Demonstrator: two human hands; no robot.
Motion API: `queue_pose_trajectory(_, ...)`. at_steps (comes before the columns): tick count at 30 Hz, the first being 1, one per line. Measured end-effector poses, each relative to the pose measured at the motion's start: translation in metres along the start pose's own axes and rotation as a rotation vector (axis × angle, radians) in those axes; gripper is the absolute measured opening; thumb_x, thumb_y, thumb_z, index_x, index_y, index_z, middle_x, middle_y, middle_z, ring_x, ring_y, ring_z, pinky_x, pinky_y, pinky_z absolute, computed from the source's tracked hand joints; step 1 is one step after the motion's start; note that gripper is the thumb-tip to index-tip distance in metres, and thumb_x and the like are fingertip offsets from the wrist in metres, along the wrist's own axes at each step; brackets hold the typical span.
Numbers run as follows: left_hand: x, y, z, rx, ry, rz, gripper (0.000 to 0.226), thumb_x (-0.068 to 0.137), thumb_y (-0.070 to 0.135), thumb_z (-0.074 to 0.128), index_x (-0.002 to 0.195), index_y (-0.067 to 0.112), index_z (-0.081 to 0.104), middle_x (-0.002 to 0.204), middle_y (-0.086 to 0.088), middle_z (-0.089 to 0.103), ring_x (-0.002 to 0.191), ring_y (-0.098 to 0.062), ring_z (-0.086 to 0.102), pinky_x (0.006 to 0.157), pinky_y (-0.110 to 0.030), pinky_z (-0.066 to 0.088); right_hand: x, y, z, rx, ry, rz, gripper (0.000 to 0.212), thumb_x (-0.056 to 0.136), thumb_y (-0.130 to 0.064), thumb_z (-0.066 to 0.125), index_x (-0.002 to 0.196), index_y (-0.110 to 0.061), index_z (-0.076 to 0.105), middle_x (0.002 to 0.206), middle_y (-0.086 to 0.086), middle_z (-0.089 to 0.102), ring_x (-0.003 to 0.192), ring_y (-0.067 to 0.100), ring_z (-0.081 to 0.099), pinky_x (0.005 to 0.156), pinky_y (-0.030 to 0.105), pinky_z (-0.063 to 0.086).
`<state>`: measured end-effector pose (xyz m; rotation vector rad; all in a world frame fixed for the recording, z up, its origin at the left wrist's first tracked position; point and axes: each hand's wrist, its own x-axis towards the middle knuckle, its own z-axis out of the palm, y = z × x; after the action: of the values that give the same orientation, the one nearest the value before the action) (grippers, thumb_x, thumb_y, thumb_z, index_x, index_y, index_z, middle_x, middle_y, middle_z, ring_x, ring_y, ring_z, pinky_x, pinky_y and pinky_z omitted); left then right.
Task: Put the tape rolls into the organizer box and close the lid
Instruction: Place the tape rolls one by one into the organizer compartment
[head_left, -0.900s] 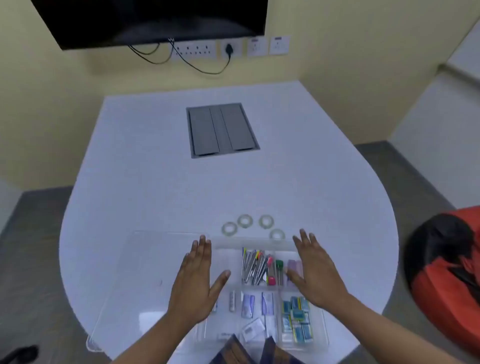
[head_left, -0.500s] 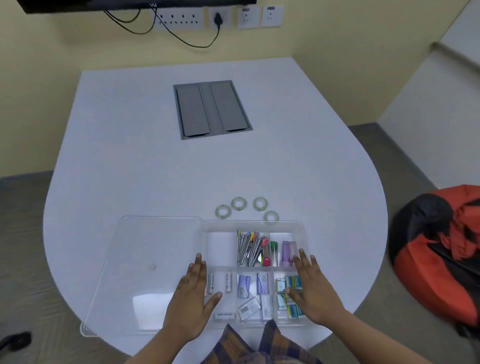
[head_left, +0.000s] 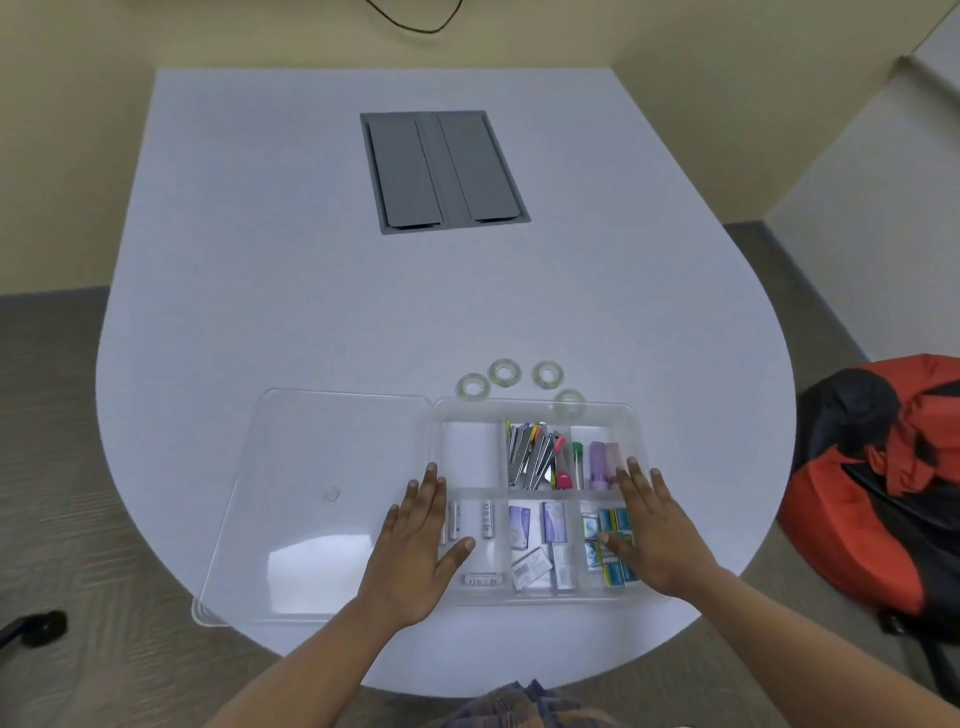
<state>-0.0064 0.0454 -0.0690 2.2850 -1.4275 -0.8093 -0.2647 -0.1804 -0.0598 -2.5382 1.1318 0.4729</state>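
Several clear tape rolls (head_left: 505, 372) lie on the white table just beyond the clear organizer box (head_left: 644, 452); one of them (head_left: 570, 402) touches the box's far rim. The box's lid (head_left: 322, 499) lies open flat to its left. The far left compartment holds nothing; the others hold clips, pens, batteries and small packs. My left hand (head_left: 415, 545) rests flat, fingers apart, over the box's left edge. Over the right compartments my right hand (head_left: 652, 530) lies spread, holding nothing.
A grey cable hatch (head_left: 444, 171) is set into the table's far middle. A red and black bag (head_left: 883, 493) sits on the floor at the right. The table's rounded edge runs close in front of the box.
The view has tilted down, so the wall sockets and screen have left the frame. Both hands have drawn back toward me, from the box's far half to its near half.
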Motion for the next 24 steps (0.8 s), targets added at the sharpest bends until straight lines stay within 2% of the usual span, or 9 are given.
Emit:
queue_pose_trajectory(5,-0.004,-0.007,-0.01,-0.089,0.018,0.038,0.073,0.094,0.06,0.028,0.15,0.031,-0.009,0.154,0.017,-0.027,0.143,-0.006,-0.02,0.12,-0.031,-0.001,-0.004,-0.009,-0.004,-0.018,0.023,0.051,0.087,0.088,-0.067,0.039,0.153,-0.025,0.0,0.16,-0.001,-0.015,0.147,0.023,-0.013,0.119,0.045,0.011)
queue_pose_trajectory(8,-0.004,-0.01,-0.02,-0.179,0.069,0.042,0.072,0.094,0.057,0.037,0.151,0.034,0.0,0.156,0.021,-0.019,0.144,0.0,-0.013,0.116,-0.023,0.007,-0.004,-0.025,-0.01,0.032,0.171,0.067,0.079,0.09,-0.057,0.05,0.152,-0.022,0.017,0.162,0.001,0.0,0.149,0.026,0.001,0.118,0.043,0.016)
queue_pose_trajectory(12,0.006,-0.008,-0.036,-0.176,0.146,0.036,0.07,0.094,0.048,0.046,0.152,0.027,0.012,0.157,0.019,-0.002,0.145,-0.001,0.002,0.115,-0.02,0.01,0.008,-0.049,-0.022,0.135,0.304,0.023,0.067,0.087,-0.04,0.063,0.145,-0.018,0.037,0.16,0.003,0.022,0.146,0.024,0.022,0.115,0.038,0.023)
queue_pose_trajectory(17,0.038,0.007,-0.053,-0.187,0.21,0.003,0.069,0.093,0.048,0.049,0.151,0.025,0.019,0.158,0.011,0.017,0.145,-0.006,0.016,0.116,-0.022,0.014,0.049,-0.061,-0.059,0.257,0.308,-0.055,0.047,0.083,-0.031,0.068,0.128,-0.021,0.055,0.15,0.001,0.042,0.133,0.023,0.045,0.107,0.036,0.037)
queue_pose_trajectory(21,0.059,0.012,-0.058,-0.263,0.265,-0.106,0.069,0.092,0.048,0.052,0.149,0.019,0.026,0.157,0.004,0.027,0.143,-0.01,0.024,0.116,-0.026,0.02,0.091,-0.056,-0.089,0.3,0.264,-0.054,0.04,0.086,-0.027,0.066,0.123,-0.013,0.059,0.139,0.008,0.053,0.125,0.027,0.052,0.103,0.036,0.041)
queue_pose_trajectory(24,0.066,0.003,-0.06,-0.311,0.331,-0.185,0.065,0.09,0.051,0.05,0.145,0.02,0.034,0.152,0.005,0.037,0.139,-0.011,0.033,0.114,-0.029,0.026,0.123,-0.05,-0.105,0.357,0.208,0.038,0.04,0.087,-0.031,0.064,0.122,-0.012,0.058,0.134,0.007,0.055,0.122,0.026,0.053,0.099,0.037,0.043)
